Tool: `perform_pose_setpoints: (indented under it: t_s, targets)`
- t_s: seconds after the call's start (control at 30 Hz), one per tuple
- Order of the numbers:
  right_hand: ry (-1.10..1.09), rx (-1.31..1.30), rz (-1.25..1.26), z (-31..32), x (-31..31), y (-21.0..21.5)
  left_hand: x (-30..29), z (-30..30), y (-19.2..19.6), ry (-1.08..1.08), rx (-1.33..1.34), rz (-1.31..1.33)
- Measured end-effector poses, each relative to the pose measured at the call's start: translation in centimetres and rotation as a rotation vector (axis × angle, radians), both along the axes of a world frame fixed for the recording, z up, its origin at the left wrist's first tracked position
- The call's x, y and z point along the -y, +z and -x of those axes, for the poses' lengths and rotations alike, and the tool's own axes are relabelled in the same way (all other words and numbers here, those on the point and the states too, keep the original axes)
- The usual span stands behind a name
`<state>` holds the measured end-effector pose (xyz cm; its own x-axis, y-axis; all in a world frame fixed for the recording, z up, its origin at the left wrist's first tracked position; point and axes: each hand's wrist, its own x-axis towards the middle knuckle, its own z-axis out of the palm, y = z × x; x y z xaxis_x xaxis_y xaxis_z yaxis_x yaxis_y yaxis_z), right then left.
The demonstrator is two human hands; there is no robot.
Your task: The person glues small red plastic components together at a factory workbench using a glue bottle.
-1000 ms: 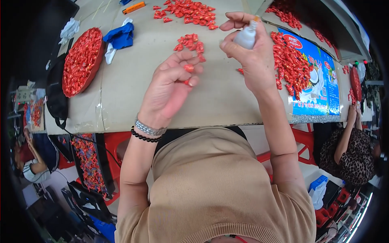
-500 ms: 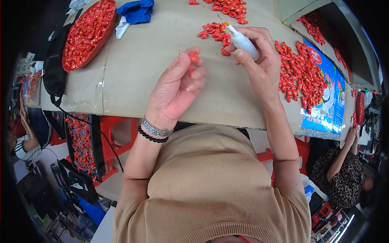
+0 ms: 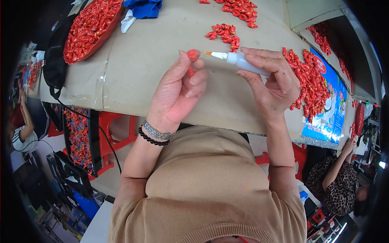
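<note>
Bowl (image 3: 102,43) of red plastic, heaped with small red pieces, sits at the left of the counter (image 3: 133,85), with a black pouch (image 3: 54,67) beside it. Next comes a crumpled blue cloth (image 3: 145,9), near the far edge of the view.

The left hand (image 3: 168,89) is raised above the counter, palm up. Its grip is pinched, thumb and fingertips together on one red piece (image 3: 193,55); a second red bit (image 3: 191,72) shows among the curled fingers below. The pinched piece turns one side to the right, though its long axis is too small to make out.

A thin needle meets that side; whether it touches or stops just short, I cannot tell. It belongs to a white squeeze bottle (image 3: 245,63), whose long axis lies almost crosswise, nozzle pointing left and base tipped slightly toward the person. The right hand (image 3: 277,79) has its grip closed round the body.

The step looks like dosing the piece from the bottle; it would call for a steady pinch, a lined-up needle and a light squeeze.

Farther right, more red pieces (image 3: 312,87) lie piled on a blue printed sheet (image 3: 322,129).
</note>
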<state>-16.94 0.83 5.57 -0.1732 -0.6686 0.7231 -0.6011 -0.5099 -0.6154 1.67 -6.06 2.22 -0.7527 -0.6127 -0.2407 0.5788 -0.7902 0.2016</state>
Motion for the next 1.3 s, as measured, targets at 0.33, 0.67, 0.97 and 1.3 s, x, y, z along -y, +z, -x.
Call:
perform_pose_setpoints:
  t_s: [0.33, 0.67, 0.97, 1.3]
  targets:
    - [-0.031, -0.123, 0.020, -0.4, 0.1, 0.2, -0.4, 0.1, -0.3, 0.026, 0.062, 0.057]
    - [-0.030, -0.133, -0.009, -0.6, 0.1, 0.1, -0.5, 0.1, -0.1, 0.029, 0.093, 0.091]
    - [-0.040, -0.164, -0.017, -0.5, 0.3, 0.0, -0.6, 0.1, 0.0, 0.055, 0.120, 0.126]
    - [-0.034, -0.150, -0.007, -0.5, 0.2, 0.2, -1.0, 0.1, 0.7, 0.192, 0.273, 0.267]
